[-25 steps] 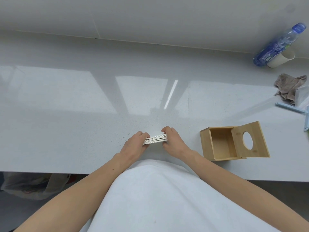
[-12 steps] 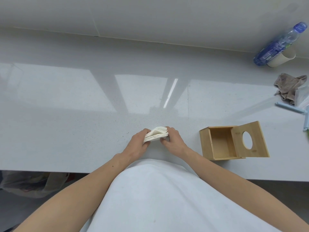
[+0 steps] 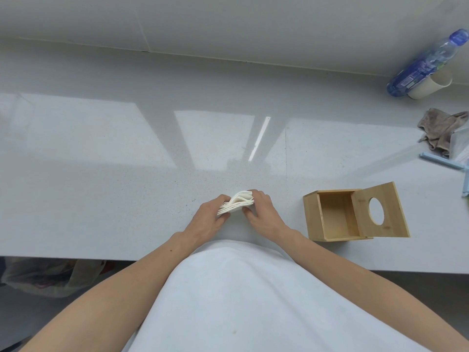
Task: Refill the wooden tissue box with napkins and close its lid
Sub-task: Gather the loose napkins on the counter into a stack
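While the wooden tissue box [image 3: 327,217] lies empty with lid [image 3: 380,210] swung open, left hand [image 3: 208,219] and right hand [image 3: 264,215] both pinch the napkin stack [image 3: 236,205] above the counter [image 3: 127,186].

The pale grey speckled countertop [image 3: 101,186] is gleaming glossy. The light square wooden tissue box [image 3: 311,217] is showing matt, smooth grain. The white folded paper napkins [image 3: 237,203] are looking matt.
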